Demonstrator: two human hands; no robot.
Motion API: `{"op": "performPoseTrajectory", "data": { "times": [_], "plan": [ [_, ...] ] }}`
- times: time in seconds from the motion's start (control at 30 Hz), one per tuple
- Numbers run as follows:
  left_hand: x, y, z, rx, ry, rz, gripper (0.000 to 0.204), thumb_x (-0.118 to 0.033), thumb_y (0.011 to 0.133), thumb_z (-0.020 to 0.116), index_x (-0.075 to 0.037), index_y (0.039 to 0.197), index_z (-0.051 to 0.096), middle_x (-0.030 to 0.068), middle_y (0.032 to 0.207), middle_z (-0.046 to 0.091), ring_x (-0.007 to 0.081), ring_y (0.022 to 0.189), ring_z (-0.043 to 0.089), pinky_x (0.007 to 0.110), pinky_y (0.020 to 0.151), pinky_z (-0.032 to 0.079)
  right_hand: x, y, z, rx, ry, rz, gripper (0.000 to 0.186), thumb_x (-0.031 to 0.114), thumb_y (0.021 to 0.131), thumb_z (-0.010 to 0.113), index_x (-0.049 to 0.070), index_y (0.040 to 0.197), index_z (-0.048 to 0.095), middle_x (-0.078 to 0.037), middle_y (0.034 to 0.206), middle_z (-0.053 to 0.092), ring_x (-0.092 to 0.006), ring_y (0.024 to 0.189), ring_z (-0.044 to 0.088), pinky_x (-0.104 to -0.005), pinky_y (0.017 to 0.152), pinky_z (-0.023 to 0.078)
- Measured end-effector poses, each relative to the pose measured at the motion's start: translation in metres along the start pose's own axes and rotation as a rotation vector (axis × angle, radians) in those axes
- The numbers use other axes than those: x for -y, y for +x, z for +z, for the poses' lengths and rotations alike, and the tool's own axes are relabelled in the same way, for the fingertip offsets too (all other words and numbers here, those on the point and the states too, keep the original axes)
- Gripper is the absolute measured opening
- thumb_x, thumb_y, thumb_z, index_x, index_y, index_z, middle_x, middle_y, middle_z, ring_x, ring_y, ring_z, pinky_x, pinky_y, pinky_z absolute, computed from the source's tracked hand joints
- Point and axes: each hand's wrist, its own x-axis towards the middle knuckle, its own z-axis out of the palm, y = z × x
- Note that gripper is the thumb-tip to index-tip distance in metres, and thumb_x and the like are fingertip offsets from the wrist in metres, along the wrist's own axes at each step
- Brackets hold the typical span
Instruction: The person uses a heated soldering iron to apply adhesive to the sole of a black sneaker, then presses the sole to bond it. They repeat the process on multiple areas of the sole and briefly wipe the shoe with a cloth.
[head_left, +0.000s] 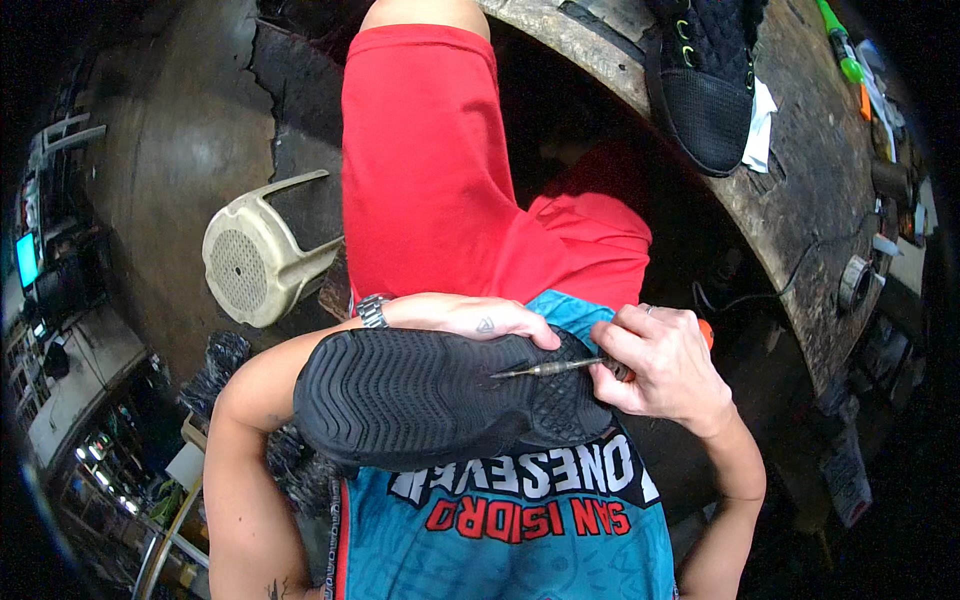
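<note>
A black shoe [420,390] lies across my front with its grooved sole turned up, toe end to the left. My left hand [500,320], below a metal wristwatch, grips its far edge, with the thumb resting on the sole. Between the fingers of my right hand [660,365] is an awl [550,368], its thin metal shaft pointing left. The awl's tip meets the sole near the middle, by a small mark. An orange handle end shows past my right knuckles; the rest of the handle is hidden in the hand.
A pale plastic stool [240,262] lies tipped over on the floor to the left. At the right curves a worn wooden bench [800,215], bearing another black shoe [708,115], a green-topped bottle [848,60] and a tape roll [857,282]. A dark cable [760,298] runs along its edge.
</note>
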Motion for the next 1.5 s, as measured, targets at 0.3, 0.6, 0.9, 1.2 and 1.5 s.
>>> {"op": "performPoseTrajectory", "data": {
  "times": [0.3, 0.6, 0.9, 1.2, 1.5],
  "plan": [
    [-0.008, -0.024, 0.016, -0.082, 0.129, 0.397, 0.033, -0.033, 0.106, 0.058, -0.007, 0.118, 0.073, -0.0042, 0.107, 0.072, 0.0046, 0.095, 0.063, 0.024, 0.086, 0.050, 0.006, 0.000, -0.003, 0.024, -0.010, 0.053, 0.025, 0.024, 0.075, 0.076, 0.007, 0.090, 0.065, -0.008, 0.071, 0.055, -0.0282, 0.060, 0.062, -0.0417, 0.054, 0.051],
    [-0.002, -0.018, -0.003, 0.050, 0.158, 0.344, 0.039, -0.032, 0.109, 0.051, -0.003, 0.129, 0.069, 0.0028, 0.124, 0.070, 0.0108, 0.119, 0.060, 0.030, 0.105, 0.045, 0.011, -0.003, -0.006, 0.025, -0.021, 0.070, 0.025, 0.022, 0.073, 0.075, 0.006, 0.089, 0.064, -0.009, 0.069, 0.053, -0.0282, 0.058, 0.060, -0.0415, 0.054, 0.049],
    [0.016, 0.008, -0.012, 0.064, 0.051, -0.035, 0.047, -0.037, 0.111, 0.044, -0.003, 0.137, 0.063, 0.0082, 0.134, 0.066, 0.0186, 0.129, 0.058, 0.034, 0.112, 0.041, 0.018, -0.003, -0.020, 0.064, -0.144, 0.097, 0.024, 0.024, 0.076, 0.075, 0.009, 0.089, 0.062, -0.009, 0.073, 0.056, -0.0284, 0.062, 0.065, -0.0422, 0.057, 0.052],
    [0.009, -0.001, -0.008, 0.080, 0.063, 0.158, 0.042, -0.033, 0.110, 0.045, -0.002, 0.129, 0.067, 0.0031, 0.122, 0.070, 0.0114, 0.115, 0.061, 0.030, 0.103, 0.045, 0.020, -0.003, -0.030, 0.087, -0.228, 0.079, 0.025, 0.024, 0.075, 0.077, 0.010, 0.087, 0.060, -0.008, 0.072, 0.054, -0.0266, 0.062, 0.063, -0.0411, 0.057, 0.051],
    [0.008, -0.002, -0.007, 0.047, 0.165, 0.259, 0.044, -0.034, 0.110, 0.044, -0.002, 0.130, 0.067, 0.0039, 0.121, 0.070, 0.0128, 0.116, 0.061, 0.030, 0.104, 0.044, 0.021, -0.002, -0.029, 0.077, -0.226, 0.062, 0.026, 0.023, 0.074, 0.078, 0.009, 0.088, 0.060, -0.008, 0.072, 0.053, -0.0257, 0.061, 0.062, -0.0390, 0.056, 0.051]
  ]
}}
